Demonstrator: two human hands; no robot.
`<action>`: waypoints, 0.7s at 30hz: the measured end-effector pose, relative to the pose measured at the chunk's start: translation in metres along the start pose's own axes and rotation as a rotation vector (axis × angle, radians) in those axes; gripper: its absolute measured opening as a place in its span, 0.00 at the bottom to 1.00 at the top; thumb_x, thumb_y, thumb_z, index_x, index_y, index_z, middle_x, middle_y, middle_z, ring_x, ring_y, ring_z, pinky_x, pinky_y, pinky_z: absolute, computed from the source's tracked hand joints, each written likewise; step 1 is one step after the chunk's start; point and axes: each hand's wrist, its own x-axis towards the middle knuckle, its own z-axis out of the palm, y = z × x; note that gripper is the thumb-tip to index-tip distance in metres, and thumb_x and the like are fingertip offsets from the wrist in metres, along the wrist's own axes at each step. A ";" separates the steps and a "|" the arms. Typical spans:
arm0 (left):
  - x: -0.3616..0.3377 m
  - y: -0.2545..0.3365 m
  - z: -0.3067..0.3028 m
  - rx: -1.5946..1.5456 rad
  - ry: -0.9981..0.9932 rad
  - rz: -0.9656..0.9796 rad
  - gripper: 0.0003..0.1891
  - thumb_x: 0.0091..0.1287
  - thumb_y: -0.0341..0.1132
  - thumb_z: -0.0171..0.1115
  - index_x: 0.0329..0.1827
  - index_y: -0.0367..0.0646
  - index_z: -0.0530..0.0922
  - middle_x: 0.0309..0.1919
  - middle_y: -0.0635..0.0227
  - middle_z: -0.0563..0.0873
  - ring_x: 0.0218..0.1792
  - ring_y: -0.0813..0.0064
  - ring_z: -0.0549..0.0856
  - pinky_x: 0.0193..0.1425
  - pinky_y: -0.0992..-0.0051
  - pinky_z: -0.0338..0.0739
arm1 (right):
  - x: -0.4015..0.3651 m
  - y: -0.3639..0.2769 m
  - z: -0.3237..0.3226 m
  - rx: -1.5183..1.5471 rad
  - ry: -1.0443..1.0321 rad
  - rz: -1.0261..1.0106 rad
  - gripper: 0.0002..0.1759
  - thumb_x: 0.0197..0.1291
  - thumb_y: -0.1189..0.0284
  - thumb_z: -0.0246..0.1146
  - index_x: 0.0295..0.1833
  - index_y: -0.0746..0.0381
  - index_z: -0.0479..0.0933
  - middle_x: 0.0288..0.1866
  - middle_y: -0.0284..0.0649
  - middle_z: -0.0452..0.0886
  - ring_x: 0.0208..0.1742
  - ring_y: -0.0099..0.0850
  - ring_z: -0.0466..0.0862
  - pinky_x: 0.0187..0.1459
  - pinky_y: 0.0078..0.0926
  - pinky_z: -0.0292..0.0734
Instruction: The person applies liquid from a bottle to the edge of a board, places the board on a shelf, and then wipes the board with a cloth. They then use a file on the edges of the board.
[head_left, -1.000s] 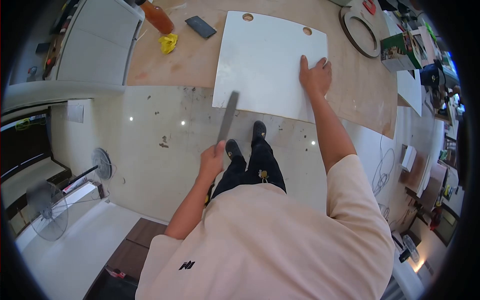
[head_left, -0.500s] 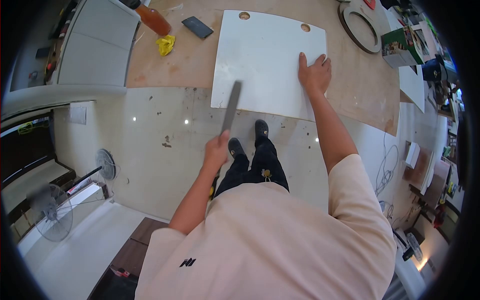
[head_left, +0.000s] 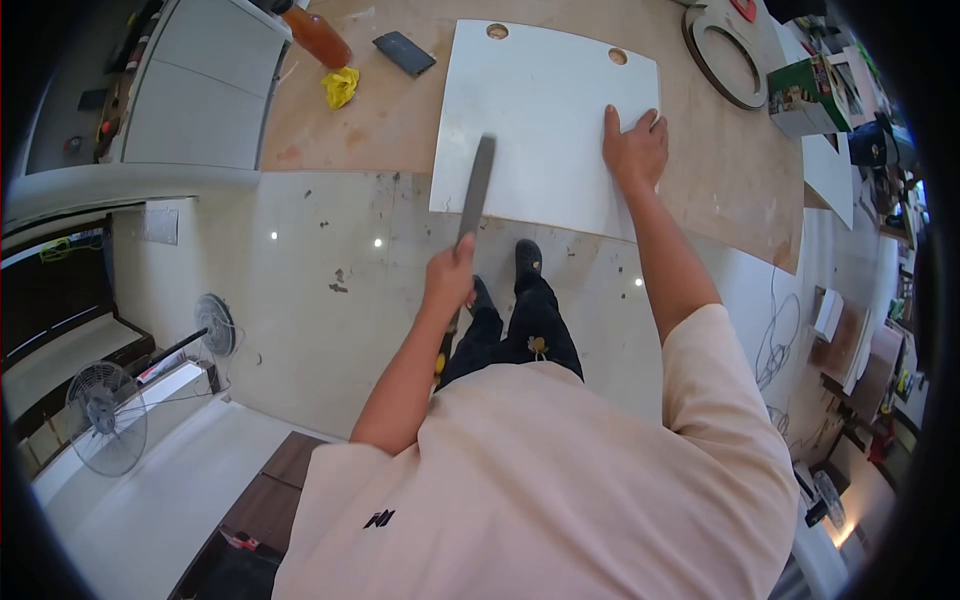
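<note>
My left hand (head_left: 448, 275) is closed round the near end of a long, flat grey metal file (head_left: 478, 185). The file points away from me, crossing the front edge of a white board (head_left: 550, 130). That board has two round holes near its far edge. Toward its right side lies my right hand (head_left: 636, 155), palm down, thumb apart and fingertips at the right edge. Beneath the board is a brown worktable (head_left: 730, 190), and the board's near edge reaches past the table's front.
An orange bottle (head_left: 318, 40), a crumpled yellow piece (head_left: 341, 88) and a dark flat block (head_left: 404, 54) sit at the far left. At the right are a roll of edge banding (head_left: 693, 55) and a green box (head_left: 808, 97). Two fans (head_left: 105, 410) stand left.
My left hand and the file have moved forward and slightly right, farther over the board. My right hand stays in the same place on the board.
</note>
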 end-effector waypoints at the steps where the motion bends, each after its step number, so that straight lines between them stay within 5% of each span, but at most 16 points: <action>1: 0.004 0.010 0.005 0.005 0.002 0.014 0.34 0.75 0.60 0.52 0.28 0.31 0.76 0.12 0.60 0.76 0.13 0.67 0.82 0.19 0.67 0.75 | 0.000 0.002 0.001 -0.010 0.005 0.001 0.52 0.67 0.38 0.53 0.76 0.75 0.59 0.77 0.62 0.60 0.78 0.52 0.62 0.77 0.44 0.57; 9: -0.052 -0.026 -0.036 -0.024 0.076 -0.134 0.33 0.76 0.61 0.52 0.25 0.37 0.73 0.12 0.67 0.72 0.11 0.73 0.77 0.16 0.70 0.72 | 0.002 0.004 0.006 -0.006 0.029 -0.021 0.52 0.66 0.39 0.54 0.76 0.75 0.59 0.77 0.63 0.61 0.78 0.52 0.61 0.76 0.45 0.57; 15: 0.002 0.035 -0.006 -0.040 0.015 0.012 0.35 0.76 0.61 0.50 0.28 0.31 0.77 0.13 0.60 0.77 0.12 0.67 0.80 0.18 0.69 0.75 | 0.004 0.004 0.005 -0.028 0.014 -0.021 0.52 0.66 0.39 0.54 0.76 0.76 0.59 0.77 0.63 0.60 0.79 0.53 0.60 0.77 0.45 0.57; 21: -0.048 -0.012 -0.037 0.050 0.081 -0.124 0.35 0.76 0.61 0.51 0.30 0.30 0.77 0.14 0.59 0.77 0.13 0.65 0.82 0.18 0.67 0.77 | 0.002 0.005 0.006 0.008 0.025 -0.028 0.53 0.66 0.38 0.53 0.76 0.76 0.58 0.77 0.64 0.60 0.79 0.53 0.60 0.77 0.45 0.56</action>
